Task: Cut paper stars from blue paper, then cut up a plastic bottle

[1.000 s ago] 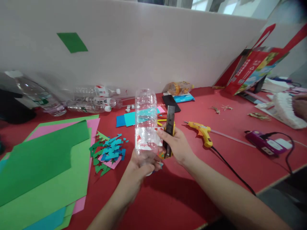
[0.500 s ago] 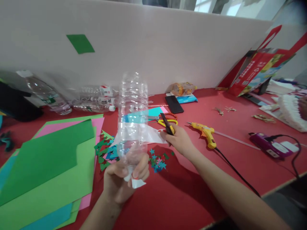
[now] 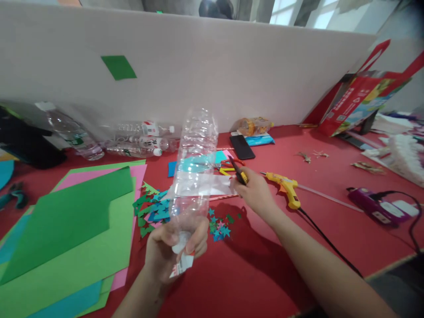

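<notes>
My left hand (image 3: 162,251) is closed around the neck of a clear plastic bottle (image 3: 198,141), its white cap toward me and its base tilted up and away. A loose white label end (image 3: 182,266) with red print pokes out below those fingers. Across the bottle's middle runs a white label strip (image 3: 219,185); I cannot tell whether it passes behind or sticks to it. My right hand (image 3: 258,194) grips a black and yellow utility knife (image 3: 240,171), its fingers at the strip's right end. Scissors (image 3: 227,170) lie just behind, partly hidden.
Coloured paper sheets (image 3: 76,212) cover the left side. Paper scraps (image 3: 150,212) and small stars (image 3: 221,229) lie near the bottle. A yellow glue gun (image 3: 286,187) with its cord, a phone (image 3: 242,147), a purple power strip (image 3: 374,205) and several bottles (image 3: 73,132) also lie around.
The bottle has tilted rightward in my left hand, and the label end below it has turned to show print. My right hand has shifted slightly right with the knife and strip.
</notes>
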`<state>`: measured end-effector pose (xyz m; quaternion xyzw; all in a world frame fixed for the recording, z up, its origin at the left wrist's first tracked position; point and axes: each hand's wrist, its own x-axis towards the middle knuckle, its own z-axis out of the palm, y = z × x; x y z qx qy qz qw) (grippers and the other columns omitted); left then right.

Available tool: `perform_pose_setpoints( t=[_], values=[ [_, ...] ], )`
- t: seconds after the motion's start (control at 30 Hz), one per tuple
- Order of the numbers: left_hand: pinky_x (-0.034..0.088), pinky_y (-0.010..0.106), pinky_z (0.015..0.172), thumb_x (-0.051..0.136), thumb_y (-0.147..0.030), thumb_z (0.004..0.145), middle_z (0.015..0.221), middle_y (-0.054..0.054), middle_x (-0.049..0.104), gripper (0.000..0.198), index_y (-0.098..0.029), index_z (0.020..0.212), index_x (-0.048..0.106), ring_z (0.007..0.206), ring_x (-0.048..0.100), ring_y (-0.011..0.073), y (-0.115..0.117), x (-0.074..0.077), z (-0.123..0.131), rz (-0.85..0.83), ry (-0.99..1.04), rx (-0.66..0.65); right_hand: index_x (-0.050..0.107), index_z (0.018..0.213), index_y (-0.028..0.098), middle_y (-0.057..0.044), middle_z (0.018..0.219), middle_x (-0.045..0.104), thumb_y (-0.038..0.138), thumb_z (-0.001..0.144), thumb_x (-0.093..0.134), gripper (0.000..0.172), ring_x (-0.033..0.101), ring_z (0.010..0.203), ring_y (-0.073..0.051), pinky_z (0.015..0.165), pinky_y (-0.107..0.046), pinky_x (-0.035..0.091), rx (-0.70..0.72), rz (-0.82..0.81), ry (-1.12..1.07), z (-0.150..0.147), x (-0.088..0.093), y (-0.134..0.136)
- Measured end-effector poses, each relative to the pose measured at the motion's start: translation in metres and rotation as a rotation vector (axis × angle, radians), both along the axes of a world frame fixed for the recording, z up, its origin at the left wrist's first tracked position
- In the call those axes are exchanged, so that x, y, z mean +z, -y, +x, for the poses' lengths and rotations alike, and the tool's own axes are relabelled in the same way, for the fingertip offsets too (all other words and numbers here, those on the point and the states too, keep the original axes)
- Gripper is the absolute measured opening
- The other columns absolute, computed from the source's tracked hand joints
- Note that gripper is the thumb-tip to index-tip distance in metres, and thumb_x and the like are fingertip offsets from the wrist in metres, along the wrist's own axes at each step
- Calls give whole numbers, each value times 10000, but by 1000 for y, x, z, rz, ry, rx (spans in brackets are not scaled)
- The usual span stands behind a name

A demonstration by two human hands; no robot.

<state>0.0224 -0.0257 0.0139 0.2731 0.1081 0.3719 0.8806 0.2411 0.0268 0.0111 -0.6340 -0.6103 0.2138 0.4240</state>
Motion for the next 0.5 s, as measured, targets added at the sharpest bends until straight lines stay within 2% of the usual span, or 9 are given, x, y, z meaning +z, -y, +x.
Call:
perform_pose_setpoints(
  t=[0.1, 0.23, 0.3, 0.37, 0.43, 0.47, 0.5],
  values=[
    [226, 201, 373, 500, -228, 575, 470, -17, 376, 190, -143, 700, 615, 349, 215, 56, 0, -3, 3, -51, 68, -141, 427, 674, 239, 47, 557, 437, 270, 803, 533, 170, 383, 531, -155, 537, -281, 209, -89, 80, 2, 11, 0, -7],
    [207, 174, 343, 481, -249, 584, 445, -41, 321, 366, -128, 873, 669, 336, 184, 57, -3, 0, 4, -99, 134, -264, 419, 680, 241, 52, 539, 448, 239, 777, 544, 158, 409, 521, -151, 536, -281, 234, -131, 112, -76, 15, 4, -12],
    [207, 170, 335, 488, -260, 572, 436, -51, 308, 400, -129, 901, 675, 330, 175, 54, -5, 2, 1, -103, 109, -246, 438, 689, 237, 54, 515, 466, 264, 775, 558, 150, 443, 493, -148, 518, -275, 269, -118, 88, -153, 13, 5, -13],
    [209, 177, 334, 503, -247, 538, 420, -51, 326, 366, -137, 840, 677, 314, 185, 45, -7, 3, -4, -73, 22, -230, 449, 698, 235, 53, 497, 478, 317, 786, 566, 167, 480, 464, -150, 488, -269, 312, -88, 49, -257, 11, 7, -12],
    [197, 184, 331, 517, -197, 501, 426, -33, 414, 340, -146, 797, 676, 304, 212, 38, -9, 4, -10, 0, -155, -216, 456, 706, 235, 48, 505, 491, 385, 796, 567, 207, 511, 461, -155, 465, -266, 357, -42, 9, -369, 12, 7, -11],
    [200, 186, 336, 524, -166, 486, 448, -21, 472, 359, -154, 808, 682, 311, 244, 40, -10, 5, -14, 54, -269, -176, 462, 709, 235, 41, 523, 505, 418, 796, 571, 230, 527, 473, -157, 464, -268, 382, -11, -10, -422, 13, 8, -11],
    [221, 189, 346, 530, -137, 472, 483, -10, 527, 397, -162, 834, 692, 331, 296, 52, -10, 6, -17, 116, -386, -77, 472, 713, 234, 33, 546, 521, 448, 794, 578, 252, 540, 490, -160, 468, -272, 406, 22, -29, -470, 16, 8, -11]
  ],
)
